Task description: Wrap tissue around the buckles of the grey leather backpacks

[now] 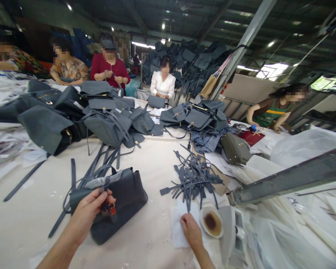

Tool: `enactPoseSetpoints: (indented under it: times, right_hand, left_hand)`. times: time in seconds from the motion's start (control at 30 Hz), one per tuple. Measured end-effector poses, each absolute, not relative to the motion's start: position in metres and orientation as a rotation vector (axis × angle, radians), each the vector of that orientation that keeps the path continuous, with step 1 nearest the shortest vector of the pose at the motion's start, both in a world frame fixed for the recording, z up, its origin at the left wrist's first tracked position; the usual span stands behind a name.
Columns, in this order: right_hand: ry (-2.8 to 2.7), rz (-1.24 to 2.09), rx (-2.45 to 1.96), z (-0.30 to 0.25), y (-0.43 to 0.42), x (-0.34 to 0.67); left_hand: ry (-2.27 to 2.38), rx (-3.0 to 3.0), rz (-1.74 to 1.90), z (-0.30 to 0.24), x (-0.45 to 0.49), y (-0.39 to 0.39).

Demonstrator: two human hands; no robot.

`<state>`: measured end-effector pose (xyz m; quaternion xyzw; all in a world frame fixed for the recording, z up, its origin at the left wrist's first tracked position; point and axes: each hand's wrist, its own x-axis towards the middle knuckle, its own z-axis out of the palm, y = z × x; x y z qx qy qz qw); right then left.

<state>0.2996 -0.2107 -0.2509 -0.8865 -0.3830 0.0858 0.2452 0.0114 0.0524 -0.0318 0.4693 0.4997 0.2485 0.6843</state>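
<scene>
A dark blue-grey handbag lies tilted on the pale table in front of me. My left hand pinches its upper front, thumb and fingers closed by a gold buckle. Clear plastic wraps part of the handle just above those fingers. To the right, my right hand rests with curled fingers over a white paper sheet; whatever its fingertips hold is hidden. Just beyond it lies a loose heap of short leather straps, one strap end reaching close to my knuckles. A white bowl of brown liquid stands beside that hand.
Piles of similar bags line the table's far side, with more bags at right. Long straps lie behind my handbag. A metal beam crosses at right above plastic sheeting. Several people work around the table.
</scene>
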Motion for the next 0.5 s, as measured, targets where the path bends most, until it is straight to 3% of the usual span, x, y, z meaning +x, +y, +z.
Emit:
enactPoseSetpoints:
  times: [0.5]
  right_hand:
    - [-0.957,0.164,-2.349,-0.259,-0.214,0.294]
  left_hand:
    - [1.115,1.015,0.559,-0.031,0.012,0.052]
